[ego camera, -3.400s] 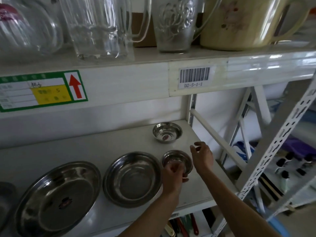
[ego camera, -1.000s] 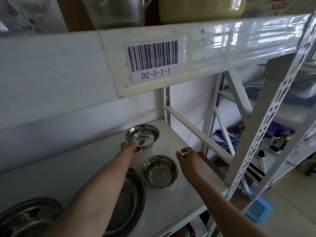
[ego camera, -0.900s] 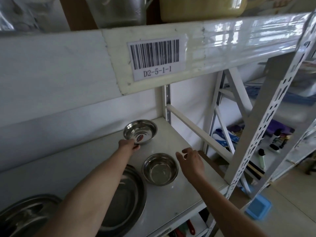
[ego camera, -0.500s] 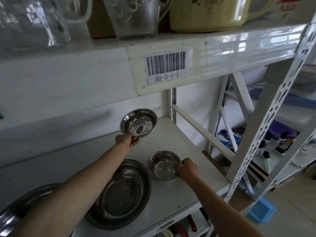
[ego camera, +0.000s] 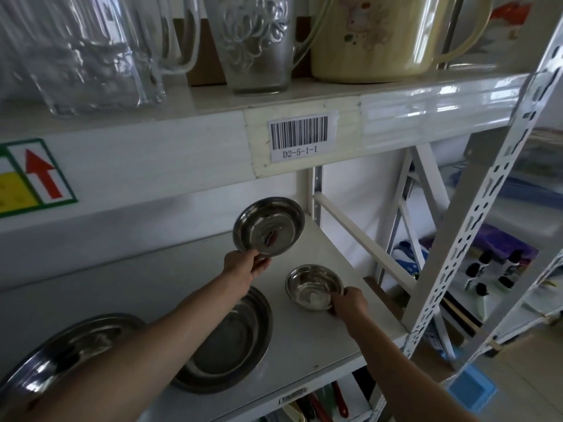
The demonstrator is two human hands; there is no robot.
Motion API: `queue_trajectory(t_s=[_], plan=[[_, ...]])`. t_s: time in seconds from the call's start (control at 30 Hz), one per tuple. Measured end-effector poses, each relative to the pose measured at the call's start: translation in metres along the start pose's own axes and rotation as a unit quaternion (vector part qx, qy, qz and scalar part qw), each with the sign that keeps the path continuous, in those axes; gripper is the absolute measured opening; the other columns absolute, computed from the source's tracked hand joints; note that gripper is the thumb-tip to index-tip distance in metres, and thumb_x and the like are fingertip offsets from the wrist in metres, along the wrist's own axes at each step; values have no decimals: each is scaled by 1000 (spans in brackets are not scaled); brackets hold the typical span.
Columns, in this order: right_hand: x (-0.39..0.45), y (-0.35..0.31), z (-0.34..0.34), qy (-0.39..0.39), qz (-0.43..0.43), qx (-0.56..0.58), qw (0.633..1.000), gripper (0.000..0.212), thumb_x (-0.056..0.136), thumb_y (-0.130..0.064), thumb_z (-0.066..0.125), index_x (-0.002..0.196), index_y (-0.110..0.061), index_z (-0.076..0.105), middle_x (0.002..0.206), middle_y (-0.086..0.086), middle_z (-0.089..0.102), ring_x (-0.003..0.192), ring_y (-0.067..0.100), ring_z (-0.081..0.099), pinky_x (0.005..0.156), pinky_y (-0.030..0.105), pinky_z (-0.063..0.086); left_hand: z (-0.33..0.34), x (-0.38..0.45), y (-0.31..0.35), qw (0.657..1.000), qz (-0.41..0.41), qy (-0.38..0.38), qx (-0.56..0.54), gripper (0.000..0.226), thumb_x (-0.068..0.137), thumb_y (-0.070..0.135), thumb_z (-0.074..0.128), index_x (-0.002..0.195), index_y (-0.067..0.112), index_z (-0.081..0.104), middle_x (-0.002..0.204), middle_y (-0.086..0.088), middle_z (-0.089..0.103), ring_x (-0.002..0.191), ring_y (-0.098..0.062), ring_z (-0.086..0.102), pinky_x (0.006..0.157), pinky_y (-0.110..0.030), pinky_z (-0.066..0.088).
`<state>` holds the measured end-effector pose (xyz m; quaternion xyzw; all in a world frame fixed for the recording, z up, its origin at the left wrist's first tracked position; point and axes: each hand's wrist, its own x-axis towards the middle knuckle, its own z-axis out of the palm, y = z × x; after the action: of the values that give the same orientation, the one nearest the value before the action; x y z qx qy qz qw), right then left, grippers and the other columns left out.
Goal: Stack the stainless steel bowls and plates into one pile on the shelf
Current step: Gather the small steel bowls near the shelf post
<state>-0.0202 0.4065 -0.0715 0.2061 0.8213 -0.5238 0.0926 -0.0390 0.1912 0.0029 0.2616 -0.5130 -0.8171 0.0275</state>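
While the left hand [ego camera: 245, 264] pinched the lower rim of a small shallow stainless steel dish [ego camera: 268, 226], that dish hung tilted in the air at the middle of the frame, its polished hollow turned toward the camera and clear of the white shelf board [ego camera: 307, 345] beneath it. Thumb in front and fingers behind closed on the thin lip. Lower and to the right, the right hand [ego camera: 348, 303] had its fingers curled on the near right edge of a small deep stainless steel bowl [ego camera: 313, 290], which sat upright on the board; whether it was gripped firmly or only touched could not be told.

Left of that bowl lay a wide round stainless steel plate [ego camera: 231, 339], partly crossed by the left forearm, and at the lower left corner a larger stainless steel platter [ego camera: 73, 351] ran out of the frame. All four pieces were apart, so nothing looked piled yet.

Such ware was probably light, stiff and slick, with no give under the fingers. A rolled rim seemed the sound place to take hold, thumb inside and fingers under the wall, because the smooth sides offered little purchase. A one-sided pinch let the dish tip, as it had here. Nested pieces would likely slide and clatter, so the widest seemed best at the bottom, with each smaller one lowered level into it.
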Motion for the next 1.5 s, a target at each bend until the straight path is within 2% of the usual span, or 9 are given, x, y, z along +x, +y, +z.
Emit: queue_trajectory(t_s=[0.3, 0.43, 0.53, 0.6, 0.73, 0.97, 1.23, 1.37, 1.5], plan=[[10, 17, -37, 46, 19, 92, 995, 12, 86, -10, 55, 93, -4, 63, 84, 20, 70, 79, 33, 71, 78, 54, 59, 31, -36, -30, 1000, -14, -22, 11, 3, 86, -4, 61, 84, -1, 60, 78, -17, 64, 68, -23, 63, 66, -31, 58], [7, 22, -47, 77, 35, 93, 992, 27, 88, -7, 53, 111, 2, 62, 83, 19, 69, 78, 35, 70, 72, 49, 61, 39, -54, -50, 999, -27, -23, 3, 6, 86, -6, 59, 81, -3, 58, 75, -19, 62, 63, -25, 61, 48, -25, 57], [-1, 26, -51, 108, 49, 91, 989, 37, 92, -6, 51, 128, 4, 52, 109, 25, 64, 91, 36, 64, 56, 31, 53, 41, -64, -68, 998, -50, -26, -6, 7, 87, -7, 58, 82, -2, 58, 77, -19, 62, 58, -23, 62, 46, -26, 56], [-2, 31, -51, 129, 62, 87, 986, 42, 93, -8, 51, 133, 2, 47, 121, 27, 60, 105, 40, 61, 65, 33, 52, 41, -69, -78, 997, -70, -25, -16, 5, 87, -6, 58, 92, -4, 59, 79, -21, 62, 63, -25, 61, 44, -26, 57], [-3, 35, -50, 146, 67, 75, 984, 43, 89, -11, 57, 129, 1, 51, 117, 28, 62, 106, 45, 61, 91, 50, 54, 40, -77, -98, 994, -100, -22, -31, 4, 87, -7, 58, 87, -3, 59, 80, -22, 64, 68, -28, 62, 44, -29, 58], [17, 57, -45, 162, 58, 46, 984, 40, 81, -15, 57, 120, -7, 60, 101, 23, 69, 90, 41, 67, 81, 51, 58, 33, -88, -118, 992, -118, -2, -34, 9, 84, -9, 62, 90, -4, 58, 82, -22, 64, 70, -28, 62, 45, -30, 59], [-5, 48, -47, 166, 58, 62, 982, 38, 86, -11, 54, 123, 0, 57, 110, 28, 64, 100, 44, 62, 87, 44, 53, 26, -87, -131, 988, -136, 23, -63, 28, 84, -13, 60, 111, -7, 53, 86, -23, 61, 74, -29, 61, 42, -31, 58], [-5, 49, -47, 165, 62, 52, 983, 36, 87, -12, 55, 120, 0, 58, 110, 28, 64, 101, 44, 61, 93, 50, 51, 24, -91, -132, 988, -143, 36, -50, 9, 86, -13, 58, 85, -5, 56, 80, -22, 60, 70, -28, 59, 38, -29, 56], [-4, 52, -47, 169, 70, 54, 982, 34, 88, -13, 54, 119, 1, 57, 111, 27, 62, 102, 43, 61, 93, 49, 51, 22, -92, -131, 988, -141, 48, -45, 17, 86, -12, 58, 77, 1, 52, 79, -19, 59, 70, -25, 58, 36, -27, 54]])
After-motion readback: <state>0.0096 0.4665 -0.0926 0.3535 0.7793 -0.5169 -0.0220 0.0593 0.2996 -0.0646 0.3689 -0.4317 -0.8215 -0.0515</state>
